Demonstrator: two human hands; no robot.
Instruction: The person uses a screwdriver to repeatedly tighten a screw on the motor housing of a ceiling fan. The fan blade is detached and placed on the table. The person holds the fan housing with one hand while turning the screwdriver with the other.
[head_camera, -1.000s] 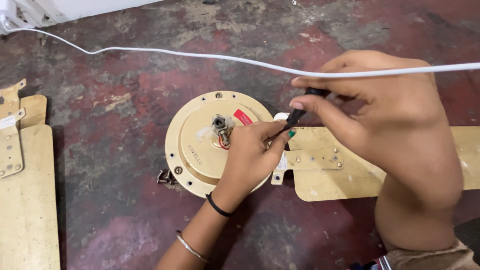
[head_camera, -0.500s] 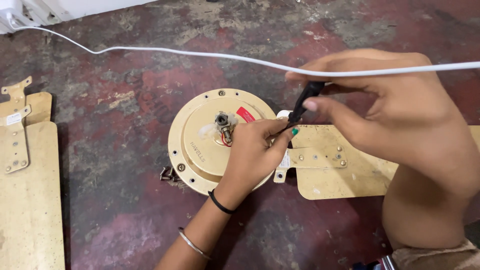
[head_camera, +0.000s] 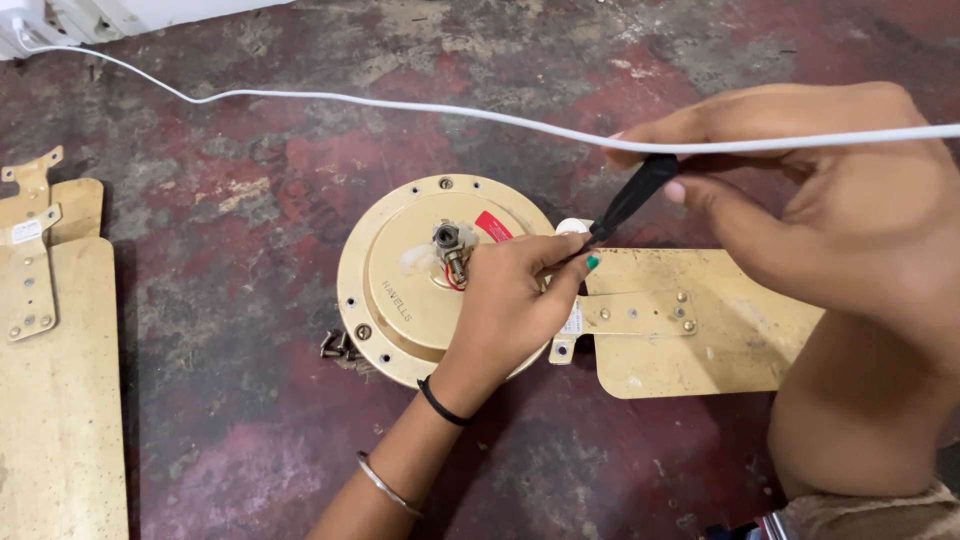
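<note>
With my left hand (head_camera: 515, 300) pinching the screw end over the gold fan motor (head_camera: 400, 290) beneath it, I'd keep my right hand (head_camera: 800, 200), gripping the black screwdriver (head_camera: 630, 200), upright and turn gently.

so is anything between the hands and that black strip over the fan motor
Nothing visible. The right hand pinches the upper end of the black strip and the left hand holds its lower end above the round gold fan motor. The white cable only crosses over the right hand.
</note>
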